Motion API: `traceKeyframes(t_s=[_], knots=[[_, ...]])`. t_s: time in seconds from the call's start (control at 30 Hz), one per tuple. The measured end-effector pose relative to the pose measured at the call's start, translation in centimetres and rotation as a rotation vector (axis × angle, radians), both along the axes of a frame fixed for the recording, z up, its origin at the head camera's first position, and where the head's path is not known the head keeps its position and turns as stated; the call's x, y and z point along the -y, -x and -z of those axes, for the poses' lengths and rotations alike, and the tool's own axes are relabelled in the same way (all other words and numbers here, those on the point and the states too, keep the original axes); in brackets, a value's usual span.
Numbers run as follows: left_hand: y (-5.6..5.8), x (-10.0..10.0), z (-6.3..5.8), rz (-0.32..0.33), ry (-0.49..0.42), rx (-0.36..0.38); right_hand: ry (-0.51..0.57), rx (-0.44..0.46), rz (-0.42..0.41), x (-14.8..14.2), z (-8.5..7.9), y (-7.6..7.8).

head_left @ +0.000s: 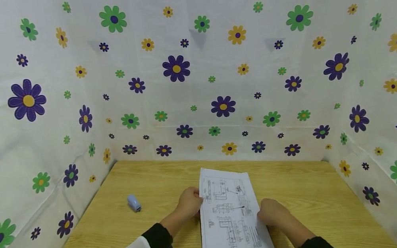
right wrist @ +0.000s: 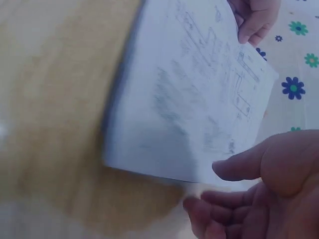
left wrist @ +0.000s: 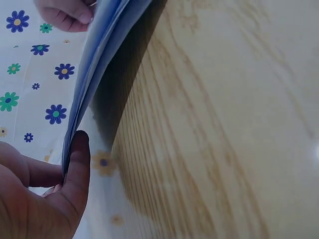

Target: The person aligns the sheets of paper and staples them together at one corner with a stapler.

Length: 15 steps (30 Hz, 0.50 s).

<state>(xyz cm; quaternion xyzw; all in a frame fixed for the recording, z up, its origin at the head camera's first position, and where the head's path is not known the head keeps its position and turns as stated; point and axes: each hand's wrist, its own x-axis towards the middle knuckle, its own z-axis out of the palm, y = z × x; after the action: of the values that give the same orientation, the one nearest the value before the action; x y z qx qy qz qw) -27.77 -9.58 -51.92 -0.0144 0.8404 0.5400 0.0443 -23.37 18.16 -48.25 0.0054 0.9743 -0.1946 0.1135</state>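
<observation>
A stack of white papers (head_left: 231, 224) printed with technical line drawings is held at its two long sides above the wooden table. My left hand (head_left: 189, 202) grips the left edge; in the left wrist view its thumb and fingers lie on opposite faces of the several layered sheets (left wrist: 94, 69). At the right edge is my right hand (head_left: 273, 212). The right wrist view shows that thumb (right wrist: 239, 168) over the top sheet (right wrist: 149, 129), with curled fingers (right wrist: 219, 211) below the edge. Seen from the left wrist, the stack stands tilted over the tabletop, casting a shadow.
A small light-blue object (head_left: 133, 203) with rounded edges lies on the wooden table (head_left: 153, 180), left of my left hand. White cloth (head_left: 195, 92) with a flower print hangs behind the table and along both its sides.
</observation>
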Motion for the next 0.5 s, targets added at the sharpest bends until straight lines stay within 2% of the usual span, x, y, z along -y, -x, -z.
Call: traceKeyframes(t_s=[0.1,0.2,0.37,0.5], knots=[[0.0,-0.2,0.1,-0.021,0.017,-0.025,-0.116,-0.088,0.002,0.8,-1.3,1.3],[0.0,-0.6,0.3,-0.016,0.007,-0.051,-0.143,-0.198,0.001,2.2,-2.3,2.9],[-0.6,-1.2,0.7,0.002,-0.003,-0.1,-0.068,-0.351,-0.084,4.7,-1.8,5.9],[-0.9,-1.3,0.8,-0.018,0.007,-0.138,0.037,-0.379,-0.16,6.5,-0.9,8.1]])
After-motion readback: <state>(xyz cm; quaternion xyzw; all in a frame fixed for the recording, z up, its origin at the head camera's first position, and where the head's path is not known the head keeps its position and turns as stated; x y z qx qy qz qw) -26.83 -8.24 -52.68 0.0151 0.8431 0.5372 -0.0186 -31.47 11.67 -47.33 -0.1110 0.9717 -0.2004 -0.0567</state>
